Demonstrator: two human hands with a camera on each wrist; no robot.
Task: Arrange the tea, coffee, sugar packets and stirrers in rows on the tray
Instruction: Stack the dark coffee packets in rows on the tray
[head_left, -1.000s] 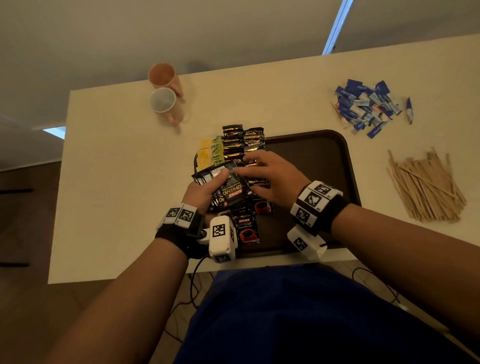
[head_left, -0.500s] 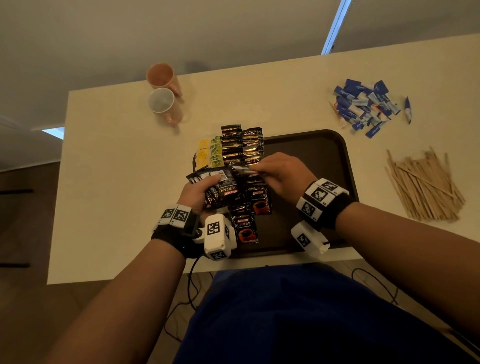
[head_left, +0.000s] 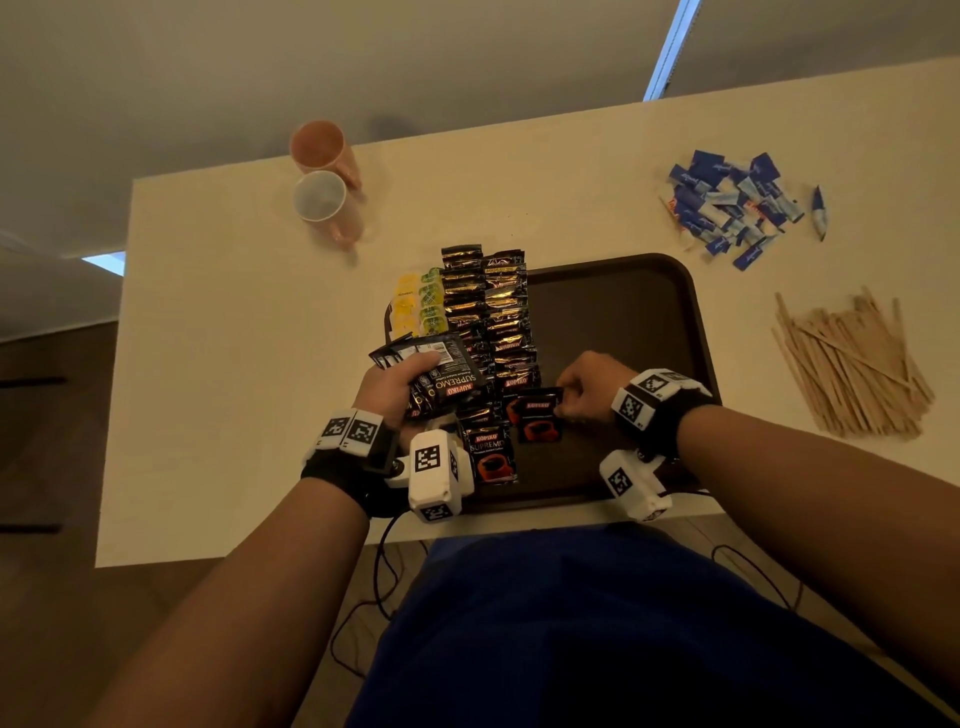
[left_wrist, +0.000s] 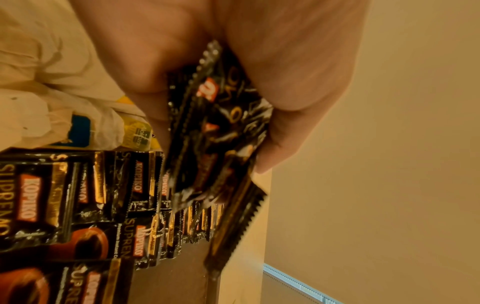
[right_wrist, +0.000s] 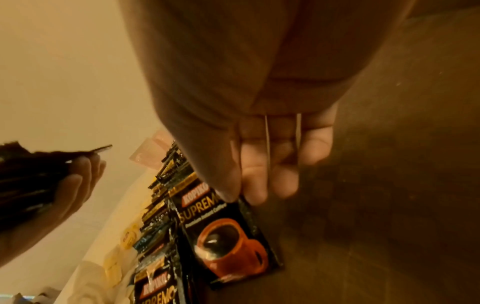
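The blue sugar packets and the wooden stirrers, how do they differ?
The sugar packets are short, blue and white, jumbled every way; the stirrers are long, thin, pale wood, lying roughly parallel. The packets lie farther from the person, the stirrers nearer. Both are loose heaps on the table, off the tray.

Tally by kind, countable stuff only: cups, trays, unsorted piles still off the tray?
Cups: 2 (far cup, near cup)
Trays: 1 (tray)
Piles off the tray: 2 (sugar packets, stirrers)
Total: 5
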